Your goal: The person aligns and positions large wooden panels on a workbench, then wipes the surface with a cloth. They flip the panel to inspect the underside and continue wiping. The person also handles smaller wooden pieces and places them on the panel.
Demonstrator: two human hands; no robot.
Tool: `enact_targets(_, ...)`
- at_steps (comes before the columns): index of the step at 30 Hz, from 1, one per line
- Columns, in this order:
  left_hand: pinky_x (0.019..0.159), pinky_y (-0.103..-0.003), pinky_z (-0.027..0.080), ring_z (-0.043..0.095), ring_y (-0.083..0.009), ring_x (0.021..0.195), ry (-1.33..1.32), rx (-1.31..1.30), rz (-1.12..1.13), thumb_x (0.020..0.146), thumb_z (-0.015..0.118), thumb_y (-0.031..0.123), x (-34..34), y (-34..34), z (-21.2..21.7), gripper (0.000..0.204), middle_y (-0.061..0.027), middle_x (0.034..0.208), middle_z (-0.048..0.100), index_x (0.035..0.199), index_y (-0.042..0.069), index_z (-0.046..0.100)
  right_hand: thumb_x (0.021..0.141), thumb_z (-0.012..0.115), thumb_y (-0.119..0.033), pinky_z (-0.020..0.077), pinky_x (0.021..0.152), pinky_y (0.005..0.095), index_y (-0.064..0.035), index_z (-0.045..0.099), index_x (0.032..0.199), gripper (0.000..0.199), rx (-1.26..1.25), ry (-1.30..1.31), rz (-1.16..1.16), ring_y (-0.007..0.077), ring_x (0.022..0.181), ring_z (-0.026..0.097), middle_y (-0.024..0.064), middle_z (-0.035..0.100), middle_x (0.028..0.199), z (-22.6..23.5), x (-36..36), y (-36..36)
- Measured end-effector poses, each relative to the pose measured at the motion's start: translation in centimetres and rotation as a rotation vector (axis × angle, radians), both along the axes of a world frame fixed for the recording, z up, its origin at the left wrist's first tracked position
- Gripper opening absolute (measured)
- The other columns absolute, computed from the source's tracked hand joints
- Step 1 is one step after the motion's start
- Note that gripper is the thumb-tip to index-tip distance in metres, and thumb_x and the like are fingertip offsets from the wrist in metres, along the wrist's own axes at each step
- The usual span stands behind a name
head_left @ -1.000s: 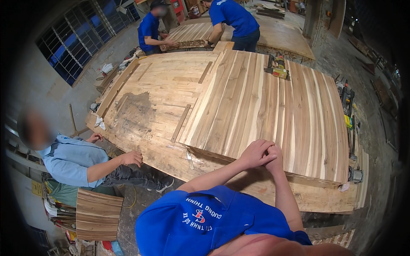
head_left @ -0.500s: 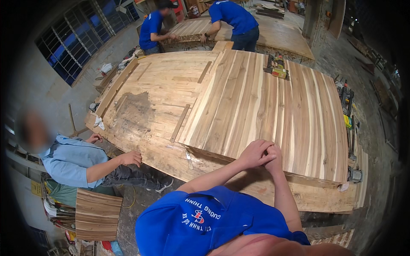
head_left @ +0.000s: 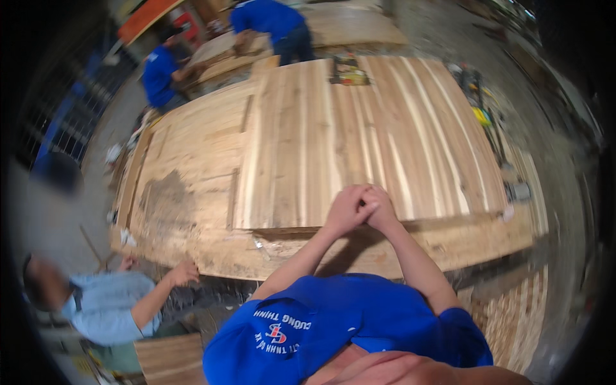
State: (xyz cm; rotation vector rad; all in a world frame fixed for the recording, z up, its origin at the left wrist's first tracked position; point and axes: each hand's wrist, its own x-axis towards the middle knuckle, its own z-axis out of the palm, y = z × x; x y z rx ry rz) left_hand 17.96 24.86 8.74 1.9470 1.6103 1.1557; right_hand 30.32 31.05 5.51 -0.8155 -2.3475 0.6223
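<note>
The left hand point(head_left: 343, 208) and the right hand point(head_left: 380, 208) are clasped together, fingers folded over one another, resting at the near edge of the top wooden panel point(head_left: 359, 138). Whether anything small is pinched between the palms cannot be told; no tool shows in them.

The panel, made of long glued strips in pale and darker bands, lies flat on a larger stack of boards point(head_left: 186, 186), overhanging it slightly along the near side. A dark stain point(head_left: 165, 196) marks the lower board to the left of the panel.

Judged from the posture, the hands are pressing on or bracing against the panel's near edge, so the step in hand appears to be seating or steadying the sheet. Any shift of a sheet this broad would call for the hands to part and grip the edge well apart.

At the panel's far edge sits a small open tray point(head_left: 346, 69) holding yellow and dark objects, too blurred to identify. Tools point(head_left: 478, 96), also indistinct, lie on the floor to the right.

A co-worker's hand point(head_left: 183, 273) rests at the stack's near-left edge. Two people in blue point(head_left: 269, 19) work at another bench beyond.
</note>
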Motion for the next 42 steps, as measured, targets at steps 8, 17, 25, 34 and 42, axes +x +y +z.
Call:
enact_targets(8,0.086,-0.042,0.043,0.055,-0.0353,0.097,-0.024,0.028,0.007,0.083,0.062,0.035,0.3,0.1,-0.8,0.047,-0.0188,0.104,0.06,0.116,0.002,0.055,0.072,0.059,-0.019,0.0399,0.088,0.0419,-0.008,0.062,0.075,0.012,0.0,0.147,0.025,0.0298,0.095,0.056,0.0118,0.063,0.085,0.6,-0.2,-0.3)
enact_targets(17,0.088,-0.037,0.043,0.055,-0.0297,0.102,-0.144,-0.037,-0.039,0.086,0.06,0.033,0.1,1.0,-2.1,0.051,-0.0199,0.111,0.058,0.125,0.001,0.049,0.071,0.061,-0.02,0.0409,0.087,0.0425,-0.009,0.061,0.073,0.011,-0.109,0.056,-0.007,0.0287,0.095,0.056,0.0099,0.064,0.087,1.6,0.5,-0.2)
enact_targets(25,0.084,-0.035,0.042,0.051,-0.0245,0.099,-0.388,-0.152,-0.081,0.093,0.051,0.025,0.2,0.4,-2.2,0.056,-0.0157,0.115,0.053,0.138,-0.001,0.03,0.08,0.06,-0.016,0.0452,0.077,0.0378,-0.009,0.06,0.083,0.007,0.154,0.37,-0.289,0.0249,0.085,0.057,0.0063,0.06,0.084,1.8,7.8,-4.3)
enact_targets(34,0.085,-0.036,0.038,0.048,-0.028,0.098,0.006,0.068,-0.581,0.083,0.058,0.01,18.3,-0.1,0.1,0.032,-0.0147,0.111,0.055,0.113,0.002,0.055,0.081,0.059,-0.012,0.0464,0.071,0.0392,-0.0047,0.058,0.084,0.008,0.051,0.452,-1.083,0.0304,0.079,0.057,0.0108,0.059,0.08,-1.6,32.6,-16.1)
enact_targets(42,0.093,-0.04,0.038,0.048,-0.0309,0.107,0.32,0.009,-1.282,0.079,0.067,0.022,51.2,-0.2,-3.5,0.038,-0.0115,0.114,0.055,0.112,0.006,0.058,0.085,0.059,-0.01,0.0427,0.058,0.0258,-0.0011,0.058,0.087,0.009,-0.254,0.708,-1.472,0.0105,0.063,0.05,0.0054,0.054,0.071,-8.7,52.7,-22.0)
